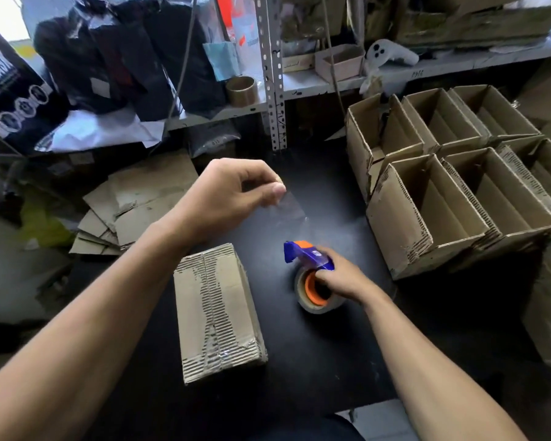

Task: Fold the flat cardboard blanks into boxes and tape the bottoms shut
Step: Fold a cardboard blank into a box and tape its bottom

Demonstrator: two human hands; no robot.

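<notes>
Only writing I can actually read is "MASK" in white caps on the black carton (12,90) leaning at the far left; the smaller print and round icons under it are too blurry to make out.

On the black matte table (315,361), the box (218,313) being worked on lies flaps-up toward the near left — brown corrugated cardboard, top paper layer torn off in patches so the ribbing shows, with a glossy strip of clear tape along the centre seam. The left hand (226,198) is raised over the middle of the table, thumb and finger pinching the free end of the clear tape (288,206), which stretches down to the tape dispenser (309,254) — blue plastic with an orange cutter piece. The right hand (341,278) grips that dispenser, fingers curled through the orange core of the pale tape roll (315,300), which rests on the table just right of the box.

Finished boxes (458,186) stand open-topped in rows at the far right corner, edges ragged. A messy pile of flat blanks (134,205) sits off the left edge.
</notes>
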